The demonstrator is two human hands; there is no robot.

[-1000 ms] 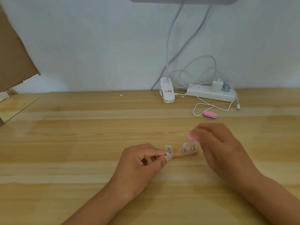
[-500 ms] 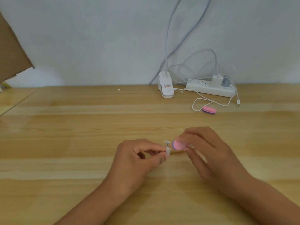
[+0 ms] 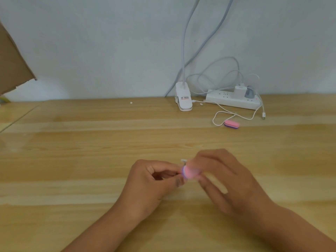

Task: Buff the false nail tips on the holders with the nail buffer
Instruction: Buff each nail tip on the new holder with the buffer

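Note:
On the wooden table [image 3: 91,160] my left hand [image 3: 154,180] pinches the end of the nail tip holder, almost all of it hidden behind my fingers. One white false nail tip [image 3: 183,160] shows just above the gap between my hands. My right hand [image 3: 223,180], blurred by motion, grips a small pink nail buffer [image 3: 190,172] whose rounded end touches my left fingertips at the holder. The other tips on the holder are hidden behind the right hand.
A second pink and purple buffer [image 3: 231,124] lies further back on the right. Behind it are a white power strip [image 3: 232,100] with cables and a white lamp clip [image 3: 183,100] near the wall. A cardboard flap [image 3: 12,66] hangs at the left.
My right hand has carried the pink buffer leftward from the holder's right end to its left end, against my left fingertips. The holder's wooden bar and two right tips are now covered.

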